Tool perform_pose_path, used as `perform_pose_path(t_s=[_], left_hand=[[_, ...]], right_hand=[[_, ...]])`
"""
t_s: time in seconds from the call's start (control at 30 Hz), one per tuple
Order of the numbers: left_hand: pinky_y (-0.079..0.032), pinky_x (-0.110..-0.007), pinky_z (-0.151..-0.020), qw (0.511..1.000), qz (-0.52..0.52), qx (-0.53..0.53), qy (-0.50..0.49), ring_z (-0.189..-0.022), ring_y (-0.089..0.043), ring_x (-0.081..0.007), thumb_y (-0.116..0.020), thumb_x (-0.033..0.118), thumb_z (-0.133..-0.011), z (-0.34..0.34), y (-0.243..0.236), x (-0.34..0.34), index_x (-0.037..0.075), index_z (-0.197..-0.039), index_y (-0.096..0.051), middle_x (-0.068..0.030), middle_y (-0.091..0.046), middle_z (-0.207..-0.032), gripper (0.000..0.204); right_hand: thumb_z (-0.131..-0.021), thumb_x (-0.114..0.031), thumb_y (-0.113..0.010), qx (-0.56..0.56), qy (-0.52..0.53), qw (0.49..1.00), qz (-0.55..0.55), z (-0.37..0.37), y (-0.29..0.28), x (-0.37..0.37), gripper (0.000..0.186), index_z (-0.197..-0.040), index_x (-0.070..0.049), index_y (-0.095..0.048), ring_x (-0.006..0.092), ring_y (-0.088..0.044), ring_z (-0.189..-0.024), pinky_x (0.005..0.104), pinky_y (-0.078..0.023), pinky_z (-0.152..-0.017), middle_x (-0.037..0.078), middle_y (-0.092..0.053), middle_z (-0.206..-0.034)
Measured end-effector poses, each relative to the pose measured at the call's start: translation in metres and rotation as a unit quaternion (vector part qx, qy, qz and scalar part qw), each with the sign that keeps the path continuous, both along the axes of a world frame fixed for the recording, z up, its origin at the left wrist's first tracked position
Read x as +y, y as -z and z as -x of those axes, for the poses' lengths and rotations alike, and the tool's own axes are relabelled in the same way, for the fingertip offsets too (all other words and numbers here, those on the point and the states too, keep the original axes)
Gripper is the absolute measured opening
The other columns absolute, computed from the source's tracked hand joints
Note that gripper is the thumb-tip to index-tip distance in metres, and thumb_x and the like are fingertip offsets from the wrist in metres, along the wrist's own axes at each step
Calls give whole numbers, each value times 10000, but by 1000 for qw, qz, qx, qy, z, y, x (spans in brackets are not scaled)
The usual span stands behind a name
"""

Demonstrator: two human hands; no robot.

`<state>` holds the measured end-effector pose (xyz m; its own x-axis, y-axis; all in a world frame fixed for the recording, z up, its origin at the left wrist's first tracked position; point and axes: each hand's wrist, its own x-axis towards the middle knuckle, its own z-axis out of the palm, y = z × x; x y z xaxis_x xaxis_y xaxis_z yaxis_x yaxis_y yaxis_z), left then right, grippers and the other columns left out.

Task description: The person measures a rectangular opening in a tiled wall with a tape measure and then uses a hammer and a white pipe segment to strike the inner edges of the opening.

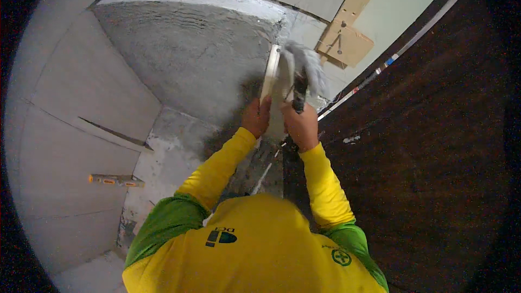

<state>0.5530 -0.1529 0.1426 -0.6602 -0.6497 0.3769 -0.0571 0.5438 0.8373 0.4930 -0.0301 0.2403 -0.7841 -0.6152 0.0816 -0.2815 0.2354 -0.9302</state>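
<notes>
Two tools raised against the rough grey mortar bed (195, 49): a long pale straightedge (269, 73), flat and narrow, gripped at its lower end by the left hand (256, 116); a dark-handled brush (300, 84) with blurred whitish bristles, clenched in the right hand (300, 125). Around, smooth grey tiles (76, 81). Lower left, a small orange-marked spirit level (116, 180) lying on tile.

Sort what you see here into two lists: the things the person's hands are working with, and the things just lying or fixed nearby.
In hand:
left hand gripping a pale flat strip
right hand gripping a dark-handled tool, its head blurred
rough grey mortar bed in front of both

Lying about:
spirit level on the tiled surface
wooden board
thin pipe along the dark wall
</notes>
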Motion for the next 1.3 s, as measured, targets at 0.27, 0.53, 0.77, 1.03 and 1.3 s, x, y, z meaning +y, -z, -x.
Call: perform_pose_path(t_s=[0.27,0.53,0.77,1.03,1.3], left_hand=[[-448,-436,-654,995,-78,-51,38,-703,-575,-366,-349,563,-884,0,-12,6,11,-956,-567,-211,-588,-768,598],[-464,-429,-608,951,-265,-97,130,-704,-591,-361,-337,541,-894,-15,-98,21,9,-1101,-508,-227,-580,-810,596],[-467,-401,-656,964,-160,-106,181,-699,-580,-352,-331,561,-893,-21,-1,44,6,-1023,-509,-209,-583,-810,597],[-448,-386,-654,986,-97,-123,50,-715,-587,-314,-398,526,-892,-33,-26,8,22,-912,-546,-181,-582,-758,525],[-446,-388,-670,985,-125,-113,24,-725,-577,-299,-398,523,-893,-35,-22,5,30,-921,-552,-182,-582,-785,517]], right_hand=[[-816,-134,-594,-65,38,997,24,2,-11,-2,139,-735,-43,-527,94,-476,-494,261,-397,-451,6,-509,-591],[-767,-192,-634,-58,53,996,47,-29,54,60,176,-813,-27,-590,150,-531,-543,281,-444,-527,36,-545,-661],[-805,-201,-581,162,4,984,76,-38,8,84,234,-964,-37,-632,228,-639,-754,329,-495,-662,120,-661,-845],[-787,-115,-658,21,-28,997,63,-46,59,100,303,-1043,-41,-512,120,-489,-792,270,-428,-718,10,-506,-872],[-771,-262,-663,-183,-23,983,-1,-34,58,78,511,-1210,-63,-494,315,-454,-1120,419,-476,-870,182,-431,-1233]])
